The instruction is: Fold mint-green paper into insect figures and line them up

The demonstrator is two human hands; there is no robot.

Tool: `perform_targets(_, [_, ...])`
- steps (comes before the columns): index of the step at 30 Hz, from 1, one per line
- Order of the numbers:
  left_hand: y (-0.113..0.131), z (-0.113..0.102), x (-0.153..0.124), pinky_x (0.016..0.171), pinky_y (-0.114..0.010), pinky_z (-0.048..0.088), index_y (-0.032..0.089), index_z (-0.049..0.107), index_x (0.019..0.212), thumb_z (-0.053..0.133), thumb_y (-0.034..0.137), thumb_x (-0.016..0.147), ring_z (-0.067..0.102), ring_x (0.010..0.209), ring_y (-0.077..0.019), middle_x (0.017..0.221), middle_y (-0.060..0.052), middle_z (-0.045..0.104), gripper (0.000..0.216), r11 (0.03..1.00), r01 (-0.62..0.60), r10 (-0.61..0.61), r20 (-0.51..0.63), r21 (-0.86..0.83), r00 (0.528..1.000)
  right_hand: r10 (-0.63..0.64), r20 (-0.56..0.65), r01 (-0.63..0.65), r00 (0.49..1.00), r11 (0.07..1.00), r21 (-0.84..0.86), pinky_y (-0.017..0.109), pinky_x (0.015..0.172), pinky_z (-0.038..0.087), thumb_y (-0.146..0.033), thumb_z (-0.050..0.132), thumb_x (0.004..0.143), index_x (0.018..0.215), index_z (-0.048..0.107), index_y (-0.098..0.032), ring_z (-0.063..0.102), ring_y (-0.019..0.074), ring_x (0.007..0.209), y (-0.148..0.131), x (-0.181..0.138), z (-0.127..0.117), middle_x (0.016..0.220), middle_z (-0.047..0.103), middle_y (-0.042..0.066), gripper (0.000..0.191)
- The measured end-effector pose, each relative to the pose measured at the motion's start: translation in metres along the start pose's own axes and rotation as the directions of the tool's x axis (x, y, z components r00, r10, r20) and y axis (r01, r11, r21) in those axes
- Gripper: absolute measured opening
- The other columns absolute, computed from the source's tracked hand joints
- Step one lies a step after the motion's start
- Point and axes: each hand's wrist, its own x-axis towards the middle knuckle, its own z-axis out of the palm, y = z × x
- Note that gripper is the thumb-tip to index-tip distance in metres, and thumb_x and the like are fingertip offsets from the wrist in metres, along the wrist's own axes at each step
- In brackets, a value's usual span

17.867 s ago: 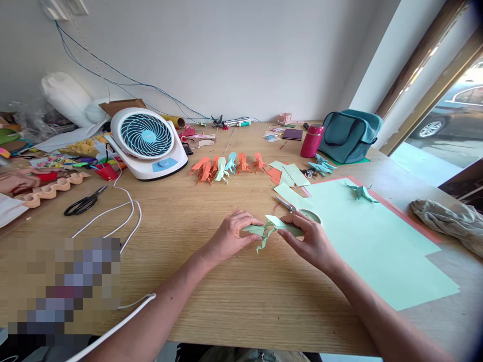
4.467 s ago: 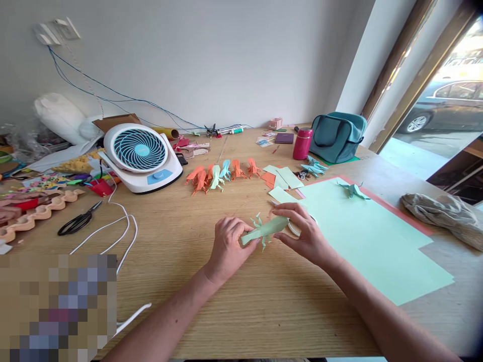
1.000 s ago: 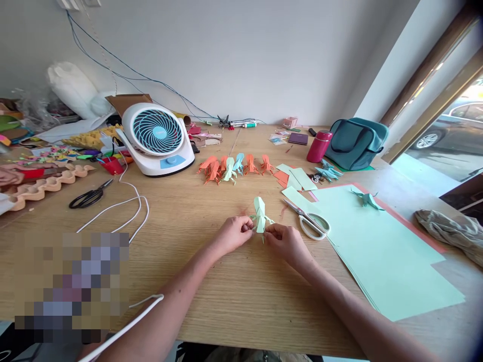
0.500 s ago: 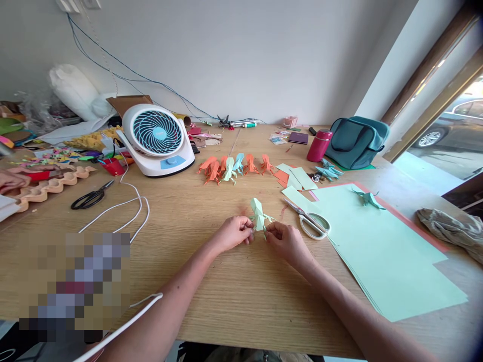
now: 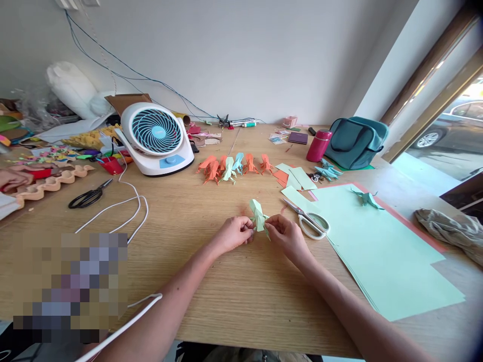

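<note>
A pale green origami insect stands between my two hands over the middle of the wooden table. My left hand pinches its left side, fingers closed on thin folded legs. On its other side, my right hand pinches a leg between thumb and forefinger. White-handled scissors lie just right of my right hand. Behind the figure, several folded paper insects, orange ones, a pale green one and a blue one, stand in a row.
Large pale green sheets cover the right, bearing a teal paper insect. Small paper pieces, a red bottle and a teal bag sit behind. Left are a fan, black scissors, a white cable and another person's hand.
My right hand has shifted slightly up and left, closer to the insect's body. My left hand keeps its pinch. At far left, the other person's hand has moved a little.
</note>
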Motion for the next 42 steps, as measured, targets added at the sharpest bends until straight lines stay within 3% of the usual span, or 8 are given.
perform_targets(6, [0.0038, 0.0019, -0.0016, 0.056, -0.022, 0.040, 0.017, 0.059, 0.076, 0.058, 0.022, 0.073, 0.054, 0.056, -0.0114, 0.063, 0.001, 0.063, 0.006, 0.999, 0.008, -0.007, 0.016, -0.048, 1.000, 0.120, 0.049, -0.128, 0.992, 0.972, 0.197, 0.025, 0.047, 0.038, -0.051, 0.070, 0.072, 0.079, 0.060, -0.019, 0.052, 0.0136, 0.052, 0.0069, 0.0098, 0.0008, 0.066, 0.065, 0.002, 0.035])
perform_targets(12, [0.0101, 0.0007, -0.0029, 0.048, -0.019, 0.035, 0.014, 0.063, 0.086, 0.054, 0.028, 0.079, 0.046, 0.049, -0.0073, 0.064, 0.002, 0.060, 0.018, 0.988, 0.063, -0.048, 0.106, -0.140, 0.993, 0.145, 0.081, -0.162, 0.986, 0.950, 0.268, 0.026, 0.053, 0.043, -0.048, 0.075, 0.067, 0.079, 0.058, -0.018, 0.058, 0.0145, 0.058, 0.0055, 0.0112, -0.0030, 0.072, 0.067, 0.003, 0.037])
perform_targets(16, [0.0086, 0.0028, -0.0015, 0.044, -0.018, 0.033, 0.014, 0.062, 0.084, 0.051, 0.035, 0.083, 0.040, 0.044, -0.0052, 0.061, 0.004, 0.055, 0.024, 0.981, 0.091, -0.071, 0.116, -0.170, 0.991, 0.149, 0.088, -0.167, 0.985, 0.950, 0.265, 0.027, 0.056, 0.046, -0.050, 0.074, 0.068, 0.080, 0.057, -0.019, 0.062, 0.0161, 0.062, 0.0058, 0.0114, -0.0040, 0.075, 0.070, 0.005, 0.037])
perform_targets(20, [0.0046, 0.0066, 0.0007, 0.042, -0.018, 0.031, 0.015, 0.059, 0.078, 0.055, 0.037, 0.083, 0.039, 0.042, -0.0047, 0.059, 0.004, 0.055, 0.024, 0.981, 0.105, -0.091, 0.090, -0.163, 0.992, 0.157, 0.103, -0.177, 0.982, 0.958, 0.224, 0.024, 0.048, 0.039, -0.050, 0.071, 0.072, 0.079, 0.056, -0.019, 0.057, 0.0135, 0.053, 0.0027, 0.0098, -0.0033, 0.069, 0.070, 0.004, 0.035])
perform_targets(32, [0.0055, 0.0062, -0.0007, 0.041, -0.018, 0.028, 0.017, 0.054, 0.067, 0.065, 0.048, 0.077, 0.038, 0.039, -0.0047, 0.054, 0.004, 0.055, 0.035, 0.977, 0.160, -0.156, 0.037, -0.139, 0.987, 0.162, 0.118, -0.181, 0.980, 0.968, 0.172, 0.024, 0.047, 0.033, -0.050, 0.076, 0.064, 0.083, 0.053, -0.021, 0.052, 0.0129, 0.050, 0.0010, 0.0085, -0.0011, 0.064, 0.066, 0.000, 0.042])
perform_targets(42, [0.0076, 0.0079, -0.0010, 0.045, -0.019, 0.031, 0.016, 0.057, 0.068, 0.068, 0.040, 0.075, 0.044, 0.044, -0.0073, 0.053, 0.002, 0.058, 0.027, 0.984, 0.153, -0.157, -0.032, -0.096, 0.987, 0.128, 0.094, -0.142, 0.987, 0.978, 0.155, 0.024, 0.048, 0.034, -0.041, 0.074, 0.067, 0.085, 0.054, -0.020, 0.054, 0.0134, 0.051, 0.0042, 0.0073, -0.0013, 0.062, 0.067, 0.000, 0.034])
